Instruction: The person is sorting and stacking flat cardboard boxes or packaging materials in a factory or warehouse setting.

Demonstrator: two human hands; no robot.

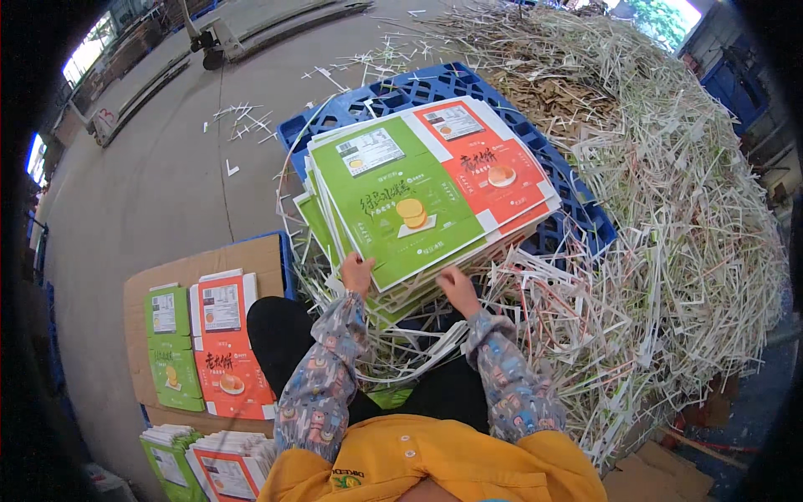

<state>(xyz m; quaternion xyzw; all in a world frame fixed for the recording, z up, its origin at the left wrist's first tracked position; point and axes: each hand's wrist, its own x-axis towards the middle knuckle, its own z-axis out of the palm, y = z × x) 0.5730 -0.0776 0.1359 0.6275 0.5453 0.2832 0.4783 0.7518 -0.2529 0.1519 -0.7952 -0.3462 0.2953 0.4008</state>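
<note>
A stack of printed cardboard sheets [401, 201], green on the left and orange-red on the right, lies in front of me on a blue plastic pallet [585, 213]. My left hand [357, 274] is closed at the stack's near left corner, its fingers on the edge of a green sheet. At the near edge, further right, my right hand [458, 290] has its fingers curled together; what they hold, if anything, is too small to make out. White trimmed paper strips [418, 356] hang below the stack, between my forearms.
A large heap of shredded paper strips [661, 243] rises on the right. Trimmed green and orange-red stacks [230, 351] lie on a brown cardboard sheet [146, 335] at left, with more stacks [226, 468] nearer me. A pallet jack [226, 42] stands at the far left.
</note>
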